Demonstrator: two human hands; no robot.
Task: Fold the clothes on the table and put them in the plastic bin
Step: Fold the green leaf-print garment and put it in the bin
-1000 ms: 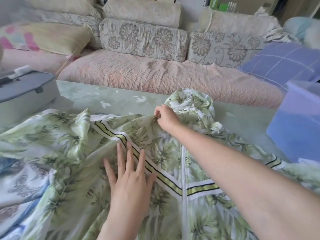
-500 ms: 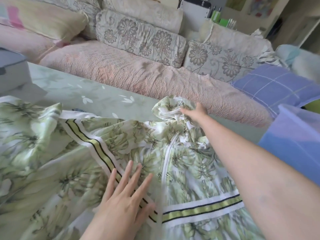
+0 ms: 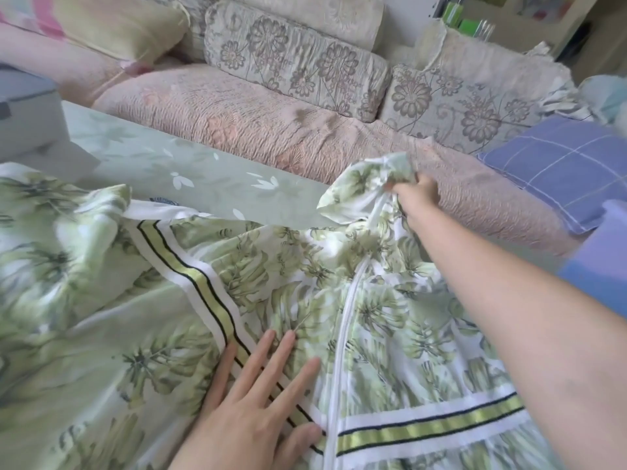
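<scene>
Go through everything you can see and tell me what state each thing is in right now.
Jacket: unfolded, spread rumpled over the table, zip looks closed.
Hood: bunched, held up at the table's far edge.
Left hand: flat, fingers straight, pressing the jacket down.
Right hand: gripping the hood.
Plastic bin: only a corner in view, inside hidden.

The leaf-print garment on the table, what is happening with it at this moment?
A person is spreading a green leaf-print garment on the table. The left hand lies flat on the cloth at the striped band, fingers straight. The right hand reaches to the far end and grips the bunched top of the garment. The garment is not yet folded, and a blue bin stands at the right edge of the view.
</scene>
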